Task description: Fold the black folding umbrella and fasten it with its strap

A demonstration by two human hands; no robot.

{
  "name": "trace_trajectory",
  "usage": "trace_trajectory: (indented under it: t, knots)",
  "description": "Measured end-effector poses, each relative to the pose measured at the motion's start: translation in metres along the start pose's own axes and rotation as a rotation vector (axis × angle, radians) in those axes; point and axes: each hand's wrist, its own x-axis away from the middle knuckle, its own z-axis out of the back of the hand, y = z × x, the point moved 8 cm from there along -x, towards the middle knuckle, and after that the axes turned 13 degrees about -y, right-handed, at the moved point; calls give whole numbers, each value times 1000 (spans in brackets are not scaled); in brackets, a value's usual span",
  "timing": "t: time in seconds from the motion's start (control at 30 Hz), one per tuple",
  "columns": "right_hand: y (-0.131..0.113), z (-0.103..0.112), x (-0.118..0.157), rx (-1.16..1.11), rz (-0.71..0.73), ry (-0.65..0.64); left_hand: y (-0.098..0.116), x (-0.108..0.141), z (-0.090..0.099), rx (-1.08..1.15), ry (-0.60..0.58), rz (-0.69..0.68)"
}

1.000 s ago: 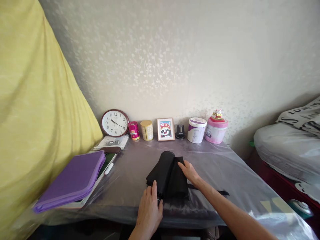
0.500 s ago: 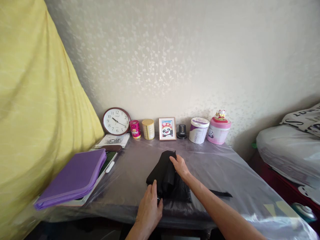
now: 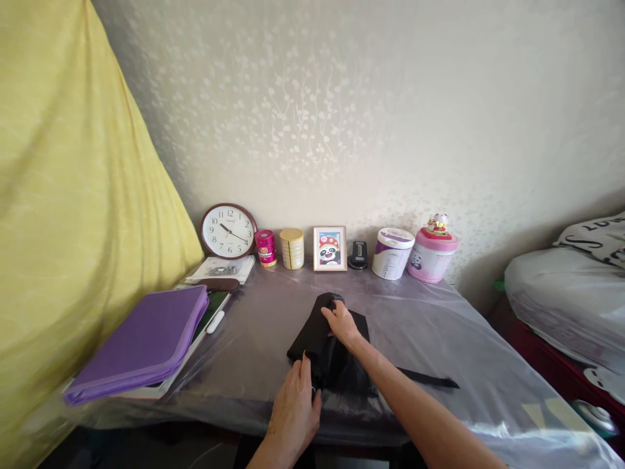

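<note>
A black, thin, shiny fabric piece, partly folded or rolled over itself, lies on the plastic-covered table in front of me. I cannot make out its exact kind. From its right side a flat black strap runs out along the table. My left hand grips the near end of the roll, thumb and fingers on either side. At the far end, my right hand is closed on the fabric's upper fold. Part of the fabric is hidden behind my right hand and forearm.
A purple folder lies on papers at the left. Along the wall stand a clock, a pink can, a yellow-lidded can, a picture frame, a black device and two tubs, a white one and a pink one.
My right hand has turned the fabric's far part over toward the left and nearer to me, and a flat black layer now shows at its right. My left hand keeps its hold.
</note>
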Motion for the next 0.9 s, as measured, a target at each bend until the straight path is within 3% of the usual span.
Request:
trace_trajectory:
  t: [0.13,0.23,0.37,0.53,0.73,0.9]
  knots:
    - [-7,-14,2,-53,37,-132,-2,-1,-3,-4,6,1]
    - [-17,-25,7,75,122,-232,-4,-1,-5,-8,44,18]
    - [-30,-29,15,320,259,-230,-4,1,-5,9,48,62]
    - [-42,-34,26,524,308,-212,-2,7,5,11,91,90]
    - [-45,-39,28,596,325,-232,12,17,24,-177,347,-64]
    - [-44,-39,29,590,349,-242,19,8,10,-246,280,-191]
